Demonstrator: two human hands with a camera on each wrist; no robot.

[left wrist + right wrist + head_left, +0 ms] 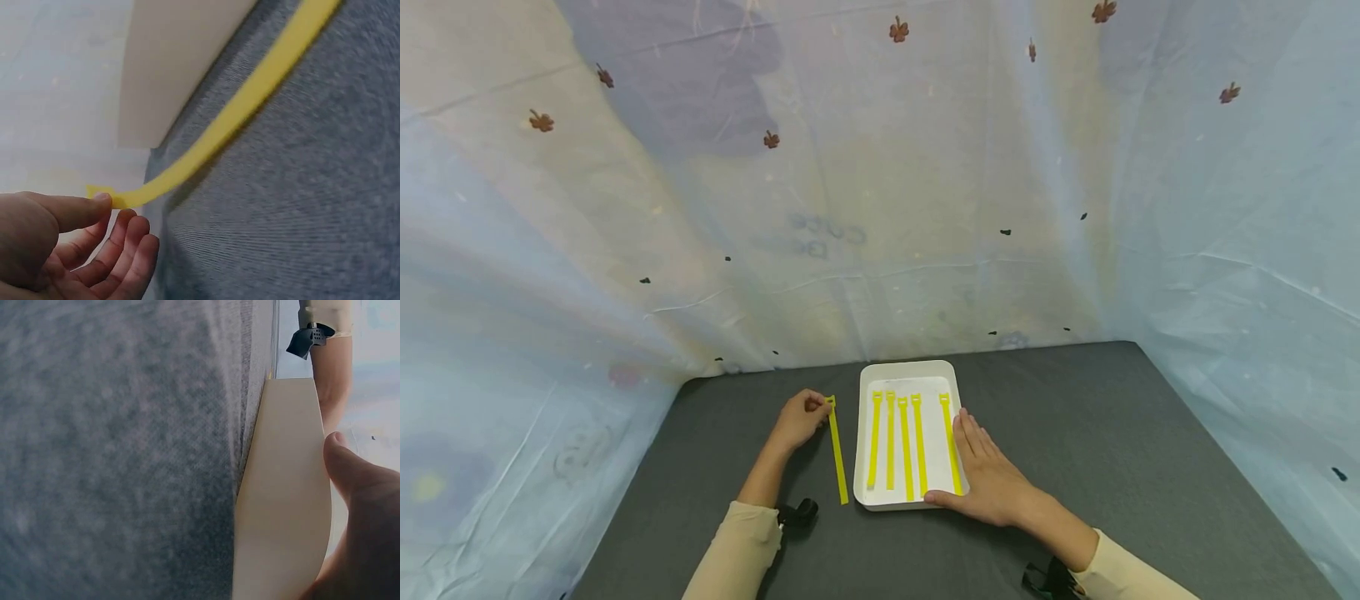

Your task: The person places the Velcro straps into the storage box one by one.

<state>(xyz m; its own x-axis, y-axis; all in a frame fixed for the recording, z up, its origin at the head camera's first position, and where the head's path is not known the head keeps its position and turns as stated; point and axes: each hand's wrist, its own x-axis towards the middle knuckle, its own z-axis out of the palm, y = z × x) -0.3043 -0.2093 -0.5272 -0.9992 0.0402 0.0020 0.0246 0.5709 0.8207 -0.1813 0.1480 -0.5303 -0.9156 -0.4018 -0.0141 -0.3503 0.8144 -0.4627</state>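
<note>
My left hand (800,418) pinches the slotted head of a yellow hook-and-loop cable tie (838,458) between thumb and fingers. In the left wrist view this cable tie (231,119) bends up at the pinched end, while its length runs along the grey cloth. A shallow white tray (910,505) stands to its right and bears several similar yellow cable ties (905,450), laid lengthwise side by side. With fingers straight, my right hand (992,479) rests against the tray's right side, its thumb at the near edge. The right wrist view shows the thumb by the tray's wall (284,487).
A dark grey cloth (1112,450) covers the table. Pale patterned sheeting (880,208) hangs behind the table and at both sides. Black straps (798,512) sit at both wrists, near the cream sleeves.
</note>
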